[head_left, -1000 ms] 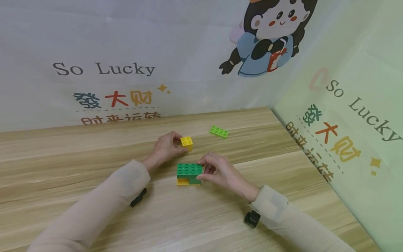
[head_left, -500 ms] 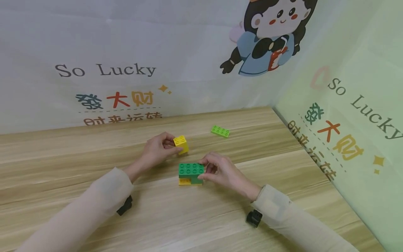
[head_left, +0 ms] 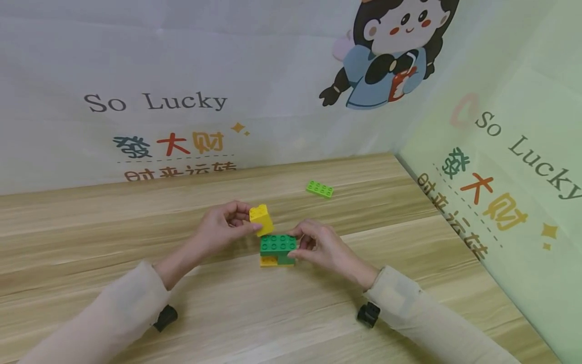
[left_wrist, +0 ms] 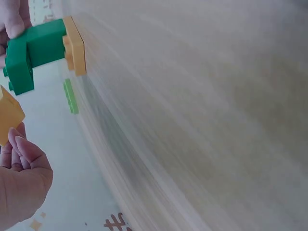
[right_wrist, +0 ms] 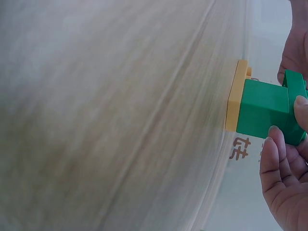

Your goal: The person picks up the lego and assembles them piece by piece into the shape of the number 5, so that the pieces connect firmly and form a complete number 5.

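The left hand (head_left: 223, 225) pinches a yellow brick (head_left: 261, 219) between thumb and fingertips, holding it tilted in the air just above and to the left of the green brick stack (head_left: 278, 248). The right hand (head_left: 318, 245) is clamped on that stack from its right side, thumb and fingers on opposite faces of the dark green brick, steadying it on the desk (head_left: 318, 308). The stack sits on a thin orange plate (head_left: 268, 261), which pokes out at the stack's lower left.

The yellow brick looks like hard, light moulded plastic: stiff, smooth-sided and a little slick, not fragile. It is best gripped on two opposite flat side walls, leaving the studs on top and the hollow underside free. As I judge it, the tilt would have to be levelled before its underside could seat on the studs of the green brick stack.

Well beyond the stack, towards the back right, a light green flat brick (head_left: 320, 189) lies alone on the desk, out of the way. Nothing stands between the yellow brick and the stack; only the right hand's fingertips crowd the stack's right edge. Printed backdrop walls (head_left: 273, 76) close in behind and to the right of the stack.
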{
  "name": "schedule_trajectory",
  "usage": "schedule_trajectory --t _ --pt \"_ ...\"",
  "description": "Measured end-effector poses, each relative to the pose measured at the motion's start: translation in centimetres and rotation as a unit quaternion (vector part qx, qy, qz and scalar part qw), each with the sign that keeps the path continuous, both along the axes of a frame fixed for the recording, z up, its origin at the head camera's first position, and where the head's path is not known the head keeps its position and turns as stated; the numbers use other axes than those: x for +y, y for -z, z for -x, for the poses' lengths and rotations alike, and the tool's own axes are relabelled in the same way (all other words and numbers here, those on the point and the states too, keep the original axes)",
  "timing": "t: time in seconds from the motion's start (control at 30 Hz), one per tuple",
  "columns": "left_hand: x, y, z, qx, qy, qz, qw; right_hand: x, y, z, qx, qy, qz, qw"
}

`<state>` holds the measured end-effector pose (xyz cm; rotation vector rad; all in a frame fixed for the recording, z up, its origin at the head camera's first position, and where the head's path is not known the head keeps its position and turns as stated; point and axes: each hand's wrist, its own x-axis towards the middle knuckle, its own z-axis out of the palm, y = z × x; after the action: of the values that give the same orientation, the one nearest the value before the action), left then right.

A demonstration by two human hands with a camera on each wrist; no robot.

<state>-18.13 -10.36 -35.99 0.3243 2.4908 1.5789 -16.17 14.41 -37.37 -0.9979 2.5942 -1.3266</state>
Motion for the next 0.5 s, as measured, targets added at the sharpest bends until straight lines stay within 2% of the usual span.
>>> schedule_trajectory --t 0.23,0.5 --pt "0.56 -0.09 -0.84 0.023 0.031 -0.007 0.9993 0.07 -0.05 -0.07 -0.005 0.002 -0.002 1.0" --pt "0.78 0.02 -1.03 0.055 0.04 -0.005 0.9976 -0.01 -0.06 -0.06 -0.01 0.002 0.0 1.0"
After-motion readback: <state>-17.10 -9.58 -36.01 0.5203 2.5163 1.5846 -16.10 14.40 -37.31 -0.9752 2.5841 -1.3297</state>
